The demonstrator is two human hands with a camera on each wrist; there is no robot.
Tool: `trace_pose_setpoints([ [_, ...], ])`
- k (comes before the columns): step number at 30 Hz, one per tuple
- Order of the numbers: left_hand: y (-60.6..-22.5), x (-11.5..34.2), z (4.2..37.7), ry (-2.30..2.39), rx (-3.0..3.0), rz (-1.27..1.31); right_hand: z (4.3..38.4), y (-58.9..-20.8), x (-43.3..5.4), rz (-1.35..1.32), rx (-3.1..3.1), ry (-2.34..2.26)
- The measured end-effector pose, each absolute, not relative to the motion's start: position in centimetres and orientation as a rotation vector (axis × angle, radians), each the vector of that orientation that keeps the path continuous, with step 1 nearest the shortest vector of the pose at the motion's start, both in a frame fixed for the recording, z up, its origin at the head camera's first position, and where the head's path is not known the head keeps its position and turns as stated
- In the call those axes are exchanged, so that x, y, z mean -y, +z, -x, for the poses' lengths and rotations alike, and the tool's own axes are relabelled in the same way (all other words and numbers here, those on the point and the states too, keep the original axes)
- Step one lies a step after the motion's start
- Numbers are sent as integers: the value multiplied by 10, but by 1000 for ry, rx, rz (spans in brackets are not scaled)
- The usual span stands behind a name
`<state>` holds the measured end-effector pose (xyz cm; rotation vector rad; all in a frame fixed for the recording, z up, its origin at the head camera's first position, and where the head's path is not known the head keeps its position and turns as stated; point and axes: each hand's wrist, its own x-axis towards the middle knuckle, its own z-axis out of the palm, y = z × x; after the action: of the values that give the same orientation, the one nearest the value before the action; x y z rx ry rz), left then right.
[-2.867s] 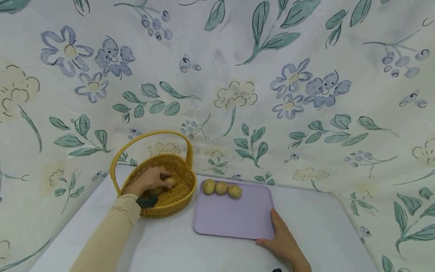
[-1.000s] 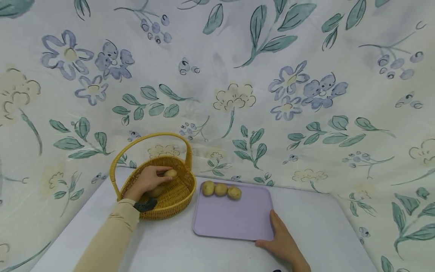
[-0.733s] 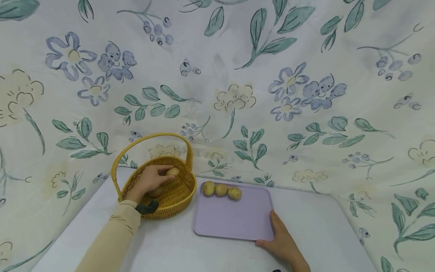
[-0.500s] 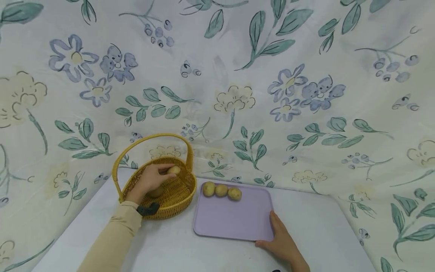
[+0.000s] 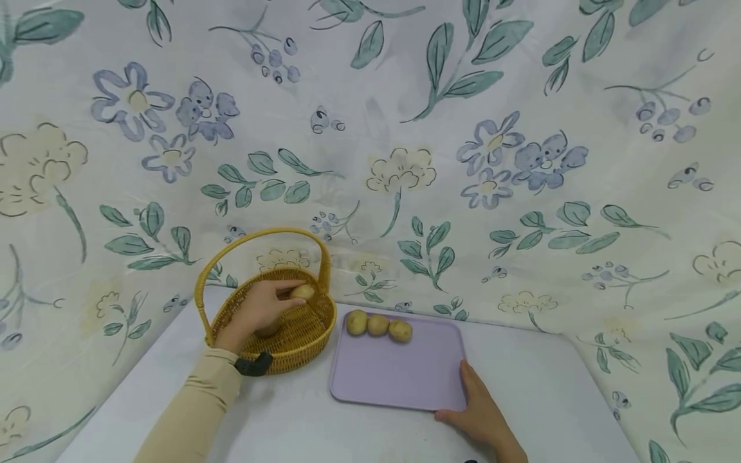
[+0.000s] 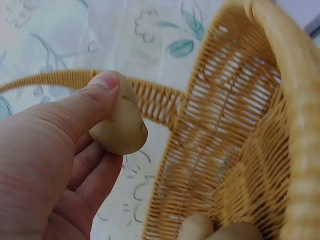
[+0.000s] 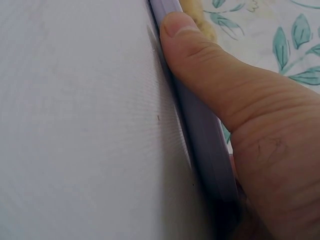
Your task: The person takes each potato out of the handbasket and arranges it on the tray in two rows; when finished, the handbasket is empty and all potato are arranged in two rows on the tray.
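Note:
My left hand (image 5: 263,307) pinches a potato (image 5: 303,292) between thumb and fingers, above the inside of a yellow wicker basket (image 5: 298,355). In the left wrist view the potato (image 6: 121,127) is clear of the basket wall (image 6: 192,145), and other potatoes (image 6: 239,232) show low in the basket. At the near right corner of a lilac tray (image 5: 399,376), my right hand (image 5: 480,408) rests with thumb along the front edge and straight fingers along the right edge. Up close, the thumb lies against the tray's side (image 7: 202,132). Three potatoes (image 5: 378,325) sit in a row at the tray's far left.
The basket's tall arched handle (image 5: 263,235) rises over its opening. Basket and tray stand side by side on a white table (image 5: 324,431). A flower-printed cloth (image 5: 399,128) hangs behind the table and along its sides.
The left hand has lifted the potato from low in the basket and carried it slightly up and rightward. The tray, its three potatoes and the right hand stay in place.

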<state>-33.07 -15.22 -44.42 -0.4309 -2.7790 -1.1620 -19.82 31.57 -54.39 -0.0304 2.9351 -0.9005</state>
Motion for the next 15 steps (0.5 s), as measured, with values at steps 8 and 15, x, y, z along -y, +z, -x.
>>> trace_pose_setpoints([
  [8, -437, 133, 318, -1016, 2756, 477, 196, -540, -315, 55, -2945, -895],
  [15, -435, 116, 312, -1072, 2706, 538, 197, -542, -316, 37, -2943, -912],
])
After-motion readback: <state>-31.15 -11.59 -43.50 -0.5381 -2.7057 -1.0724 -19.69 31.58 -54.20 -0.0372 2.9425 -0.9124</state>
